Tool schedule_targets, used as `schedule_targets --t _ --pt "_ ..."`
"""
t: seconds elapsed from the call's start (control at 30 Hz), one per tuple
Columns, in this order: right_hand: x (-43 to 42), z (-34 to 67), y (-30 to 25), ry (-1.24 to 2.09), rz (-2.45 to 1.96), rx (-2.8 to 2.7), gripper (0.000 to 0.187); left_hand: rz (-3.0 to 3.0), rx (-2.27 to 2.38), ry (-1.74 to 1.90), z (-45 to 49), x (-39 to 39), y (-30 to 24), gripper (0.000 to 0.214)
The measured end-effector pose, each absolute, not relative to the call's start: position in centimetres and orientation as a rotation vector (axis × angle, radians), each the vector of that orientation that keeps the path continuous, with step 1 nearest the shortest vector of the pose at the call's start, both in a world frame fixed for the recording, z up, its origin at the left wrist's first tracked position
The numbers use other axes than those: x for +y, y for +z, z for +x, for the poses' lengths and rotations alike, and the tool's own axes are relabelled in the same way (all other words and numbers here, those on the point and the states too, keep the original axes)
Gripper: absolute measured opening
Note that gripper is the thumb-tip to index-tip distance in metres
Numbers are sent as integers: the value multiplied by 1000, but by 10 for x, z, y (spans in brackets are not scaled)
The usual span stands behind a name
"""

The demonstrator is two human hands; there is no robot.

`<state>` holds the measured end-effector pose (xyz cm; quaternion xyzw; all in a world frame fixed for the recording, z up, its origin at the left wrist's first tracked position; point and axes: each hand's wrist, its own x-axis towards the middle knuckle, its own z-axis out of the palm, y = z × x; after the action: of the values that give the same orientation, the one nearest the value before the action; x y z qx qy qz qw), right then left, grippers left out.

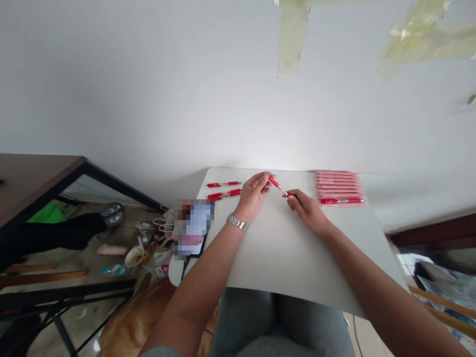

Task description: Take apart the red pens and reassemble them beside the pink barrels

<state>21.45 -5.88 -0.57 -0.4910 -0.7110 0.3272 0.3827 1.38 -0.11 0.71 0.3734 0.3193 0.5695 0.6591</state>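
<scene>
Between my two hands, above the middle of the white table [275, 253], is a red pen [278, 185], slanting down to the right. My left hand [256, 187] pinches its upper left end. The fingers of my right hand [305, 208] are closed on its lower right end. Several red pens lie to the left of my left hand: one pen [223, 184] farther back and a small group [225, 194] nearer, partly hidden by that hand. At the right, a row of pink-wrapped pens [337, 182] lies side by side, with a red pen [342, 201] at its near edge.
A phone [195, 230], partly pixelated, rests at the table's left edge with a cable. The wall stands right behind the table. On the left are a dark table [40, 171], a cup [134, 257] on the floor and a brown-furred animal [130, 317] by my legs.
</scene>
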Motion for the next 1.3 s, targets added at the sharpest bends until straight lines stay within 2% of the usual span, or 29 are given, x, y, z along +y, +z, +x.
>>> schedule_targets --t 0.13,0.43,0.7,1.0,1.2,1.3 --pt "-59 214 -7 883 -1234 -1793 45 809 684 1264 15 -3 10 37" --pt "-53 215 -22 835 -1200 -1667 33 806 677 1282 16 -3 8 37" --pt "-57 213 -9 897 -1232 -1707 47 847 680 1276 17 -4 6 35" --pt "-55 211 -16 792 -1268 -1653 40 807 726 1380 17 0 4 36" --pt "-57 212 -12 840 -1281 -1713 48 862 711 1318 15 -2 5 32" --pt "-56 212 -14 752 -1313 -1676 46 885 696 1342 15 -3 6 27"
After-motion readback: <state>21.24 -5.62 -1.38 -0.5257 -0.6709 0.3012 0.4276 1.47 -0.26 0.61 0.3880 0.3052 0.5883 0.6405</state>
